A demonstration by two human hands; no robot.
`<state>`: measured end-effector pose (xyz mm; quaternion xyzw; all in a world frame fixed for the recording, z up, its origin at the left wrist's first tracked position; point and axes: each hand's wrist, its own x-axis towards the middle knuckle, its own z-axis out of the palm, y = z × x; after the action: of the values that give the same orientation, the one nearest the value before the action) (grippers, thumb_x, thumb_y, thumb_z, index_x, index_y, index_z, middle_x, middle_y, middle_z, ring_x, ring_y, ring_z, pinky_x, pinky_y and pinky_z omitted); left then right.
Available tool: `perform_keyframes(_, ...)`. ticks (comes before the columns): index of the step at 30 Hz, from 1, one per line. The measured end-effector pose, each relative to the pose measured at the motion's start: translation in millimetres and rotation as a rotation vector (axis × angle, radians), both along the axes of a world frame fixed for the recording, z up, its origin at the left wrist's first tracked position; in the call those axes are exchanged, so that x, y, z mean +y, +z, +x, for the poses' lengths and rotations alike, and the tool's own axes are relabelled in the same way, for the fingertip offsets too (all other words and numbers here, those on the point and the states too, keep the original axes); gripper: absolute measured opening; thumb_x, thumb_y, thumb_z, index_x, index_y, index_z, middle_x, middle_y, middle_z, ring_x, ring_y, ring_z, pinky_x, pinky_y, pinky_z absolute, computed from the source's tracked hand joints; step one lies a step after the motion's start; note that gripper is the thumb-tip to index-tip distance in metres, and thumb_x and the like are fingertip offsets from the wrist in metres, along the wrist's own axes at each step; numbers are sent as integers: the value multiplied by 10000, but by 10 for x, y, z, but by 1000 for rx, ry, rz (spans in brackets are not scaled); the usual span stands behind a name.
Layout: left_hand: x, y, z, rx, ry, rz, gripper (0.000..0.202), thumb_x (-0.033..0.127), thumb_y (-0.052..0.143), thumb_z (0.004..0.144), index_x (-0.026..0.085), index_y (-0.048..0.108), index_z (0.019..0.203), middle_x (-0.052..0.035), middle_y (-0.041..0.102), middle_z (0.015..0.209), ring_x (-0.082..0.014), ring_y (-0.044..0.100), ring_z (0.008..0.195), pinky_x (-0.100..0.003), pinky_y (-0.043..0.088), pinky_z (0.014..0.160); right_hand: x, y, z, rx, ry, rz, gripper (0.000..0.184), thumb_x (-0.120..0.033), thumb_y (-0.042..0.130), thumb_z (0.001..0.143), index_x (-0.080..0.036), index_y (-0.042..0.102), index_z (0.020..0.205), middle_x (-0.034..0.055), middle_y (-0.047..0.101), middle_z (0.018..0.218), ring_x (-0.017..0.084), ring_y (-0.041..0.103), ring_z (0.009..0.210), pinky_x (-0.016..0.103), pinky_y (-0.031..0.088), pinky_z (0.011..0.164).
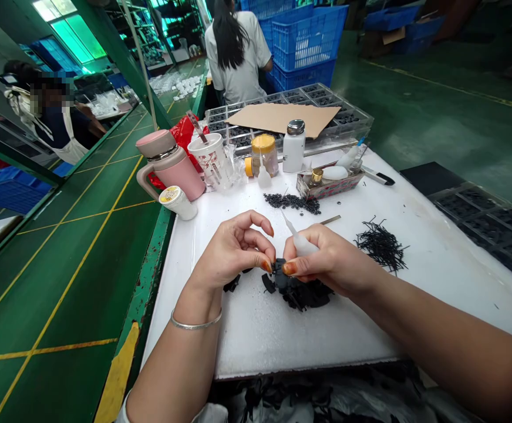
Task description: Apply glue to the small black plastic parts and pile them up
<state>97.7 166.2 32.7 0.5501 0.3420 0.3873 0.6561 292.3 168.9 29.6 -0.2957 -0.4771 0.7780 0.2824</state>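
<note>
Both hands meet over a white tabletop [247,341]. My left hand [238,247], with a bangle at the wrist, pinches the edge of a small black plastic part [286,279] between thumb and a fingertip; its other fingers curl loosely. The fingers of my right hand [330,258] wrap a white squeeze bottle [303,245] with a thin pointed nozzle tilted up and left. The right thumb also presses on the black part. Under the hands lies a heap of black plastic pieces [309,296]. Beyond them are a pile of small black rings [293,202] and thin black rods [381,244].
A pink flask [174,167], plastic cup [212,158], yellow-lidded jar [265,155], pump bottle [294,147] and small box of tools [330,183] line the far side. Cardboard [282,117] covers a compartment tray. A green conveyor [75,258] runs left. Two people work beyond.
</note>
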Motion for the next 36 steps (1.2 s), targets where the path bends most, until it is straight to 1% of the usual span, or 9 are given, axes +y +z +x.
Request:
perform_keyframes(2, 11, -9, -7, -1, -5, -7, 378, 38, 741, 645, 182, 518, 913, 17, 693, 627, -98, 616, 490, -155, 442, 475, 6, -22, -10, 33, 14, -47, 203, -211, 766, 610, -110, 594, 571, -39, 504, 458, 55, 393, 423, 198, 248, 425)
perform_keyframes(4, 28, -22, -20, -11, -12, -15, 391, 24, 730, 642, 183, 522, 932, 18, 693, 629, -94, 610, 490, -157, 444, 484, 15, -43, -16, 43, 18, -53, 219, -223, 768, 621, -110, 585, 578, -45, 487, 460, 51, 382, 427, 198, 242, 430)
perform_keyframes(11, 62, -73, -52, -78, -18, -48, 454, 36, 748, 632, 189, 525, 996, 16, 690, 643, -83, 598, 493, -160, 461, 508, 59, -80, -5, 19, 30, 78, 243, -290, 779, 673, -113, 613, 649, -34, 543, 513, 63, 441, 473, 193, 302, 457)
perform_keyframes(15, 50, -87, -37, -114, -46, -59, 484, 42, 755, 630, 194, 530, 1031, 16, 687, 644, -94, 612, 513, -169, 480, 517, 56, -71, 1, -10, 93, 122, 269, -345, 763, 709, -109, 636, 686, 10, 625, 578, 82, 513, 493, 196, 358, 471)
perform_keyframes(18, 46, -92, -27, -120, -51, -64, 499, 48, 766, 618, 196, 534, 1034, 19, 684, 641, -96, 615, 516, -169, 481, 519, 49, -65, -4, -22, 115, 133, 291, -365, 764, 709, -110, 629, 664, 26, 645, 581, 87, 529, 479, 194, 364, 460)
perform_keyframes(21, 52, -96, -30, -105, -51, -74, 509, 70, 775, 612, 191, 534, 1043, 17, 680, 635, -99, 615, 510, -166, 473, 508, 43, -61, -15, -43, 86, 146, 330, -387, 782, 678, -119, 602, 610, 9, 614, 530, 85, 511, 458, 194, 354, 445)
perform_keyframes(26, 57, -88, -47, -60, -89, -79, 510, 55, 747, 627, 179, 530, 1071, 10, 684, 641, -106, 624, 525, -180, 491, 532, 28, -40, -24, -104, 43, 189, 336, -374, 798, 646, -125, 581, 583, -14, 571, 488, 69, 454, 434, 195, 330, 434)
perform_keyframes(30, 51, -71, -52, -19, -110, -71, 497, 34, 728, 640, 176, 529, 1072, 5, 693, 655, -111, 639, 548, -182, 503, 548, 17, -15, -20, -163, 30, 210, 312, -348, 795, 640, -126, 583, 582, -20, 555, 476, 71, 446, 434, 196, 314, 428)
perform_keyframes(36, 37, -44, -42, 46, -97, -44, 469, 48, 731, 648, 179, 531, 1051, 2, 693, 660, -121, 647, 555, -193, 512, 547, 10, -14, -27, -221, 14, 210, 274, -312, 783, 647, -127, 591, 581, -28, 535, 463, 70, 431, 430, 200, 295, 424)
